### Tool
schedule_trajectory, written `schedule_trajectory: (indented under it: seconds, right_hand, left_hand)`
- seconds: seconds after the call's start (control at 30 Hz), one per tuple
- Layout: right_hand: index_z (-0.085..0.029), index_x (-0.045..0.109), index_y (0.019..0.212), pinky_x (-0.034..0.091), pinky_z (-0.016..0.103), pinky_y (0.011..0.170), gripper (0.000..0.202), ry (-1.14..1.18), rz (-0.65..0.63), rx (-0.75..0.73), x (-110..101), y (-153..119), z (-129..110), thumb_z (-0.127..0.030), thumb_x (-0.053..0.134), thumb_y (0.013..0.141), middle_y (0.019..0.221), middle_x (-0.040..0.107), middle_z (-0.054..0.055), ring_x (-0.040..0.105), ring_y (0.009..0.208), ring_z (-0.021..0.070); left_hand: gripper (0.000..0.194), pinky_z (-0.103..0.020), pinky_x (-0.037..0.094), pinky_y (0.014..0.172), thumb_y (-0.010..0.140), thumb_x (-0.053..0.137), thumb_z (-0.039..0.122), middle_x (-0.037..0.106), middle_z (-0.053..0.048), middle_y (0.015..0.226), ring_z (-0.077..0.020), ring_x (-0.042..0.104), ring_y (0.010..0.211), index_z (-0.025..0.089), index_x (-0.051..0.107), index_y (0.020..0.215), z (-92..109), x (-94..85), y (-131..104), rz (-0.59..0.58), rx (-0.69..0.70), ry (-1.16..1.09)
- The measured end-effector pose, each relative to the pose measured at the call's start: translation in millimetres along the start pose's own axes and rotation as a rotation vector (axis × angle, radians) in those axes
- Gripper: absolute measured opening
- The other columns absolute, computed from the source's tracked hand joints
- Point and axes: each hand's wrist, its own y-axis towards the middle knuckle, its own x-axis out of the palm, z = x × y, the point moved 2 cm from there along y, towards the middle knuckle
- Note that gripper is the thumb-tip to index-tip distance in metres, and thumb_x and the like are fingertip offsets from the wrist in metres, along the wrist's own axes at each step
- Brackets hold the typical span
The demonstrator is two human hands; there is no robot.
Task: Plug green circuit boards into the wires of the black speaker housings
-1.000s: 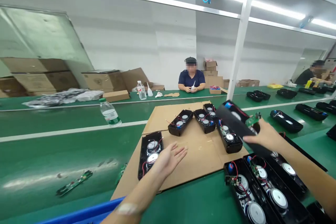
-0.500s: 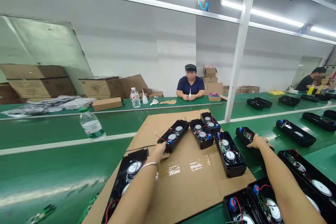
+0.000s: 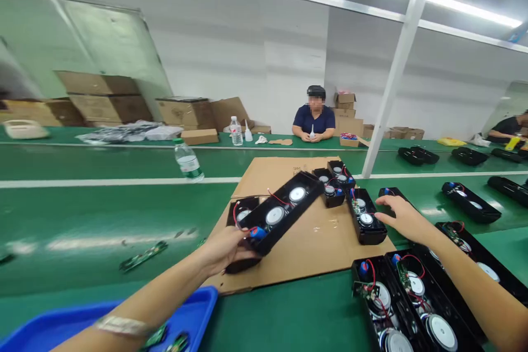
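Note:
My left hand (image 3: 226, 248) grips the near end of a black speaker housing (image 3: 307, 190) with two round silver drivers, a blue cylinder and red wires. The housing is tilted, raised above the cardboard sheet (image 3: 297, 256), and partly covers another speaker housing (image 3: 237, 210). Over on the right, my right hand (image 3: 398, 215) hovers with fingers apart and nothing in them. It is between a speaker housing with a circuit board (image 3: 373, 234) on the cardboard and a partly hidden housing (image 3: 394, 192) on the green bench.
A blue tray (image 3: 208, 308) with circuit boards lies at lower left. A loose circuit board (image 3: 144, 256) and a water bottle (image 3: 188, 162) are on the green surface. Several speaker housings (image 3: 472, 203) line the right. A co-worker (image 3: 314, 118) sits opposite, beyond a white post (image 3: 396, 74).
My left hand has lifted the speaker housing off the cardboard and brought it nearer. My right hand has let go of the housing at right and opened. The view has shifted left.

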Motion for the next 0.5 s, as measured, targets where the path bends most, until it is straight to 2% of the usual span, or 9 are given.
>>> schedule_trajectory:
  seconds: [0.07,0.13,0.2,0.27,0.3,0.37,0.4,0.43,0.5]
  right_hand:
    - [-0.021,0.058,0.101,0.046,0.035,0.085,0.022,0.111,0.015,-0.166,1.6,-34.8,-43.3,-0.033,0.049,0.085,0.104,0.062,0.007,0.058,0.098,0.0224]
    - [-0.022,0.059,0.092,0.049,0.029,0.073,0.012,0.173,-0.008,-0.311,16.8,-69.4,-83.9,-0.028,0.051,0.085,0.092,0.063,0.004,0.060,0.083,0.0180]
    - [-0.022,0.058,0.087,0.047,0.024,0.066,0.005,0.155,-0.001,-0.523,50.4,-99.9,-119.6,-0.024,0.055,0.085,0.085,0.063,0.002,0.059,0.075,0.0155]
    - [-0.022,0.056,0.075,0.042,0.024,0.054,0.012,0.091,0.136,-0.832,100.0,-124.5,-149.3,-0.029,0.058,0.084,0.070,0.062,-0.001,0.056,0.062,0.0152]
    - [-0.022,0.056,0.073,0.037,0.024,0.047,0.014,0.049,0.213,-0.882,128.8,-132.5,-160.4,-0.028,0.058,0.085,0.065,0.060,-0.002,0.053,0.056,0.0141]
    - [-0.021,0.056,0.074,0.035,0.024,0.045,0.011,-0.020,0.256,-0.836,186.3,-141.0,-177.9,-0.022,0.060,0.084,0.064,0.060,-0.001,0.054,0.054,0.0143]
    - [-0.020,0.055,0.072,0.035,0.025,0.045,0.013,-0.019,0.279,-0.800,209.9,-143.2,-185.2,-0.025,0.061,0.083,0.064,0.060,0.000,0.055,0.054,0.0153]
    - [-0.020,0.055,0.071,0.035,0.026,0.044,0.017,0.022,0.299,-0.767,228.0,-144.5,-191.8,-0.031,0.062,0.082,0.063,0.060,0.001,0.055,0.053,0.0162]
    - [-0.020,0.056,0.072,0.039,0.026,0.047,0.027,0.177,0.242,-0.705,248.0,-144.7,-203.1,-0.045,0.068,0.075,0.065,0.061,0.001,0.056,0.055,0.0177]
  left_hand:
    - [0.019,-0.027,0.054,0.052,0.063,0.072,0.015,0.066,-0.001,0.064,-0.0158,0.063,0.057,0.014,0.061,0.079,-14.1,-19.4,-40.2,-0.048,-0.040,0.033]
    - [0.019,-0.019,0.047,0.043,0.060,0.068,0.017,0.062,0.004,0.057,-0.0116,0.058,0.050,0.016,0.060,0.077,-34.9,-34.3,-69.6,-0.084,-0.071,0.098]
    - [0.020,-0.014,0.040,0.038,0.059,0.060,0.020,0.058,0.008,0.053,-0.0086,0.054,0.045,0.018,0.059,0.079,-60.1,-43.4,-86.2,-0.146,-0.088,0.228]
    - [0.028,-0.014,0.038,0.035,0.056,0.053,0.023,0.057,0.009,0.054,-0.0086,0.052,0.043,0.020,0.058,0.084,-86.6,-47.0,-91.8,-0.220,-0.115,0.349]
    - [0.032,-0.015,0.038,0.035,0.054,0.051,0.023,0.058,0.008,0.055,-0.0091,0.052,0.042,0.020,0.058,0.086,-99.2,-46.9,-91.8,-0.250,-0.128,0.382]
    - [0.036,-0.017,0.038,0.034,0.051,0.052,0.022,0.059,0.007,0.055,-0.0106,0.052,0.042,0.020,0.058,0.087,-121.5,-43.9,-89.2,-0.284,-0.151,0.392]
    - [0.036,-0.017,0.036,0.033,0.051,0.054,0.022,0.059,0.006,0.055,-0.0109,0.052,0.042,0.020,0.058,0.087,-130.7,-41.5,-87.6,-0.301,-0.154,0.402]
    - [0.035,-0.017,0.035,0.033,0.052,0.056,0.022,0.058,0.006,0.054,-0.0108,0.051,0.042,0.020,0.058,0.087,-138.3,-39.2,-86.3,-0.318,-0.151,0.412]
    - [0.032,-0.017,0.035,0.034,0.055,0.059,0.023,0.058,0.007,0.055,-0.0105,0.051,0.042,0.021,0.059,0.087,-147.0,-37.2,-84.1,-0.378,-0.142,0.424]
